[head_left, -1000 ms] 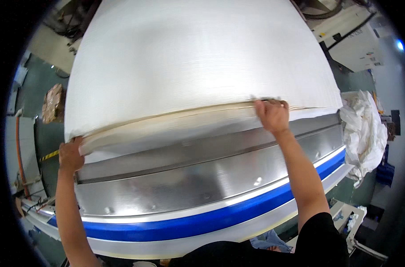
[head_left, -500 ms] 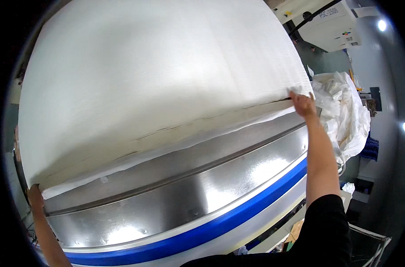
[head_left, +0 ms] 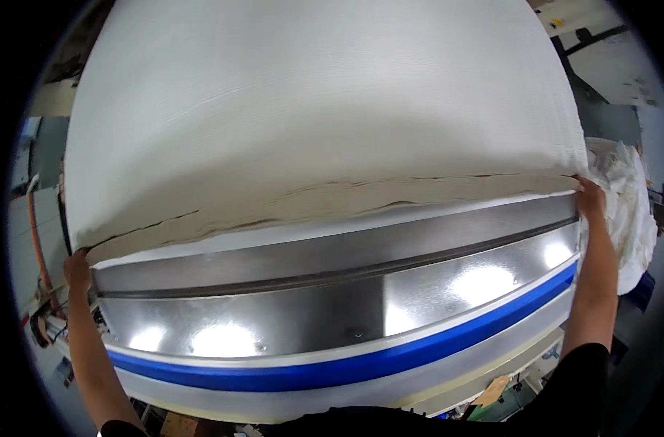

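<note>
A wide, thick stack of white fabric (head_left: 325, 109) lies in front of me, its many thin layers showing along the near edge, with dark gaps between some of them. My left hand (head_left: 77, 269) is closed on the near left corner of the stack. At the near right corner, my right hand (head_left: 591, 198) is closed on the stack's edge, its fingers partly hidden. Both arms are spread wide. Below the near edge, a thin white sheet shows against a metal surface (head_left: 332, 255).
A polished metal strip (head_left: 317, 313) and a blue band (head_left: 288, 379) run along the machine's front edge, closest to my body. Crumpled white plastic sheeting (head_left: 627, 218) is heaped at the right. An orange hose (head_left: 39, 240) hangs at the left, and a pale machine (head_left: 616, 69) stands far right.
My view has turned, so the stack's near edge now runs more level across the picture. My right hand, blurred over the corner earlier, now grips the edge there. The left hand stays on its corner.
</note>
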Action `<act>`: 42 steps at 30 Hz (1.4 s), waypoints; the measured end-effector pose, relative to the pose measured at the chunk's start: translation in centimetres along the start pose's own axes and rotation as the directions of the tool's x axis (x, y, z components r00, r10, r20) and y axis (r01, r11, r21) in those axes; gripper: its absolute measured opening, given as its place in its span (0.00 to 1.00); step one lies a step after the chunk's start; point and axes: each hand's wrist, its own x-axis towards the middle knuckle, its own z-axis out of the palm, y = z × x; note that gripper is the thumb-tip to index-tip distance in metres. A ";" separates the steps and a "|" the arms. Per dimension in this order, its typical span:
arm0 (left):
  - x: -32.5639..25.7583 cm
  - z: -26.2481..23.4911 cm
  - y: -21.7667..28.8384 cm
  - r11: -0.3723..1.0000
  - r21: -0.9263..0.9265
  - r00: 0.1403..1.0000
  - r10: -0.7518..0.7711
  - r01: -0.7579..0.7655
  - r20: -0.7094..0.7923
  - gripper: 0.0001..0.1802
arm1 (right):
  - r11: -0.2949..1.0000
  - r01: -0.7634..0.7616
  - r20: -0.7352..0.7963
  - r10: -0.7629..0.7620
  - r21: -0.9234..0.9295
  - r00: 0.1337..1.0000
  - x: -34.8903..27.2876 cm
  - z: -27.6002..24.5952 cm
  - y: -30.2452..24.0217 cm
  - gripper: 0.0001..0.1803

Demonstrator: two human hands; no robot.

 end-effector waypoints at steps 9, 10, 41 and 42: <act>-4.5 -7.2 -6.5 0.999 0.001 0.995 -0.048 0.048 0.082 0.18 | 0.972 0.234 -0.144 -0.236 -0.035 0.961 -1.4 -3.3 13.6 0.22; -6.5 -8.3 -7.4 1.000 -0.018 0.994 -0.010 0.012 0.110 0.18 | 0.955 0.295 -0.115 -0.294 -0.011 0.949 -1.8 -3.9 13.7 0.21; -28.1 7.2 0.6 0.986 0.166 0.740 -0.088 -0.032 0.667 0.12 | 0.844 0.495 0.495 -0.347 -0.205 0.797 -25.0 10.3 13.2 0.07; -28.7 7.8 -0.7 0.975 0.210 0.774 -0.189 0.074 0.604 0.13 | 0.853 0.492 0.495 -0.358 -0.171 0.792 -24.6 10.5 12.2 0.07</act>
